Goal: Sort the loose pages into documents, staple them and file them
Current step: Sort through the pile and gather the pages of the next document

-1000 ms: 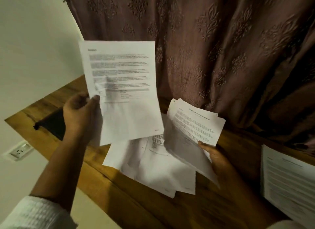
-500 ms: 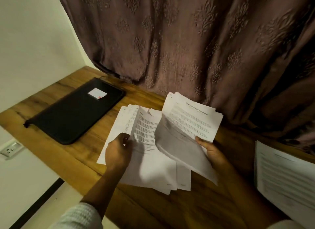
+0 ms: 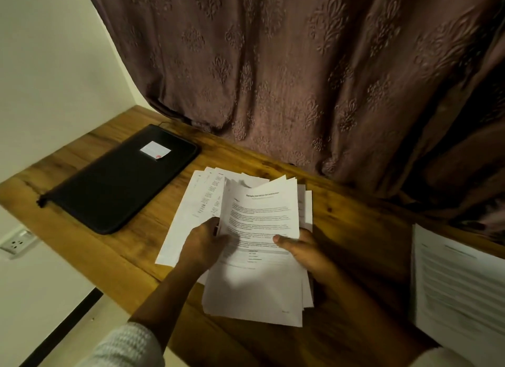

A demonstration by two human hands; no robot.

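A stack of printed white pages [image 3: 262, 219] lies tilted over the middle of the wooden table [image 3: 355, 235]. My right hand [image 3: 306, 251] grips its right edge, thumb on the top sheet. My left hand [image 3: 203, 243] holds the stack's left edge, fingers curled under the pages. More loose pages [image 3: 191, 210] are fanned flat on the table beneath and to the left of the stack. A black zipped folder [image 3: 120, 183] with a small white label lies shut at the far left.
Another set of printed pages [image 3: 459, 284] lies at the table's right edge. A brown patterned curtain [image 3: 300, 79] hangs right behind the table. A wall socket [image 3: 17, 242] sits below the table's left end.
My left hand lowered the single page it held up, set it on the table pile, then moved right onto the stack. My right hand brought its stack down over the loose pages.
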